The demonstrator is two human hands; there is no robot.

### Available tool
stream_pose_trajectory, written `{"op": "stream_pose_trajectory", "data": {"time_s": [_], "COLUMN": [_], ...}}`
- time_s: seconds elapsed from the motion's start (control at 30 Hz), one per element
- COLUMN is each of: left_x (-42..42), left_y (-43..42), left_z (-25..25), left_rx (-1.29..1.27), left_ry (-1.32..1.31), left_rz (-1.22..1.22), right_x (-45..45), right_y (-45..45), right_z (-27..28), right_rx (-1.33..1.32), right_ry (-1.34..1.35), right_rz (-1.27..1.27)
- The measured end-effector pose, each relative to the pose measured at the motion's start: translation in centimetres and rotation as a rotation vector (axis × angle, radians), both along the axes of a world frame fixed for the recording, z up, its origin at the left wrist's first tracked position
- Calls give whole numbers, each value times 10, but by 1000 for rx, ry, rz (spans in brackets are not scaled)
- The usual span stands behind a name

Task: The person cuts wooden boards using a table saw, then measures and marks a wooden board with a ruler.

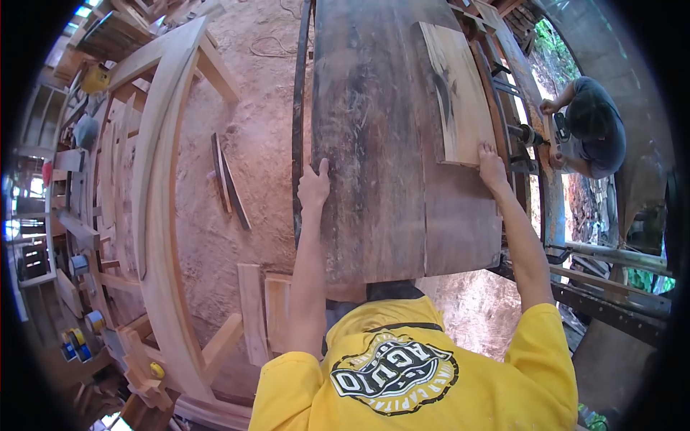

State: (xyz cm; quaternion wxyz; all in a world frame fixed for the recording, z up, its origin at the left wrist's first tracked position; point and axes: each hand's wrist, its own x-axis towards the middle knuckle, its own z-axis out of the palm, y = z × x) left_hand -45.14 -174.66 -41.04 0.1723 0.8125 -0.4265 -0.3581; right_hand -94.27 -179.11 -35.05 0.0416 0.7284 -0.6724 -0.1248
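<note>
Your right hand touches the near end of the pale, dark-streaked wooden plank lying on the right of the wide, dark wooden slab. Your left hand curls its fingers at the slab's left edge; whether either hand grips, I cannot tell.

The one view comes from a camera worn on the head. It faces forward and steeply down, over the person's own yellow shirt, which fills the lower middle of the frame. The lens is very wide, so the picture is rounded, with black corners. The table is near to the camera and extends from below the centre up to the top edge. The left hand and the right hand are both inside the view, near its middle. Another person, at the upper right, appears smaller and farther away.
</note>
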Motion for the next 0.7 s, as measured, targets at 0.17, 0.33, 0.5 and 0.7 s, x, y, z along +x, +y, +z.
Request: {"op": "stream_pose_trajectory", "data": {"time_s": [0.17,0.33,0.5,0.7], "left_x": [2,1,1,0], "left_y": [0,-4,-1,-3], "left_z": [-7,-5,-5,-4], "left_rx": [-31,-65,-90,-79], "left_ry": [-34,-60,-59,-61], "left_rz": [-18,-12,-22,-26], "right_x": [5,-4,-1,-8], "right_y": [-13,-26,-41,-63], "right_z": [12,1,4,-4], "right_rx": [29,-12,-26,-9], "right_ry": [-53,-59,-69,-36], "right_rz": [-24,-16,11,-47]}}
